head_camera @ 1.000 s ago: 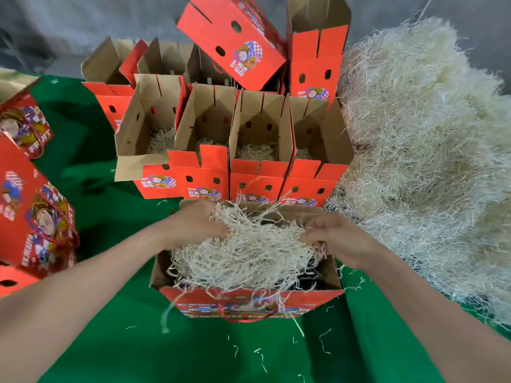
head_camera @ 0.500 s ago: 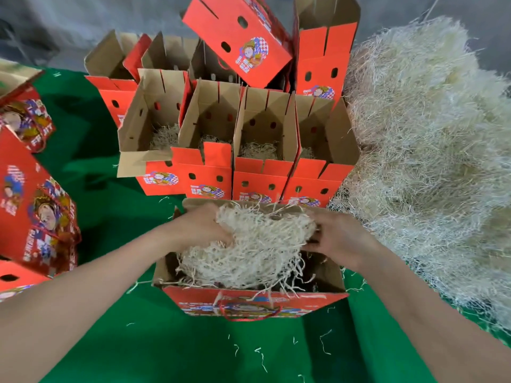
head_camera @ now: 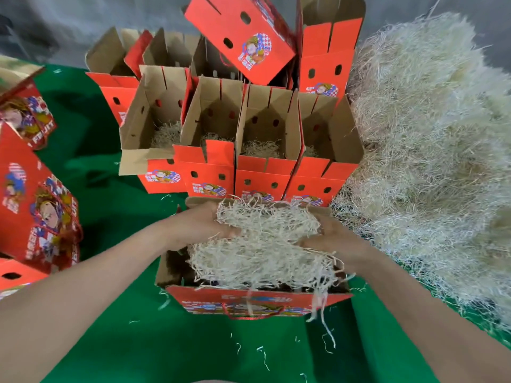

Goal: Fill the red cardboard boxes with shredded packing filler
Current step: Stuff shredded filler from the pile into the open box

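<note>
Bare left grip (head_camera: 199, 225) and right grip (head_camera: 336, 240) on slender forearms (head_camera: 91, 288) (uncovered right to the view's edge)

4 boxes (head_camera: 265, 178) stand behind near box (head_camera: 257, 299), left of filler pile (head_camera: 431, 150).

Soft, even light is coming down from above. Dark shadows are lying on the green cloth (head_camera: 91, 161) left of the red boxes (head_camera: 262, 178). The pale filler (head_camera: 428, 134) is looking a little washed out. The edges are bending outward, and the far grey corners are looking fuzzy.
</note>
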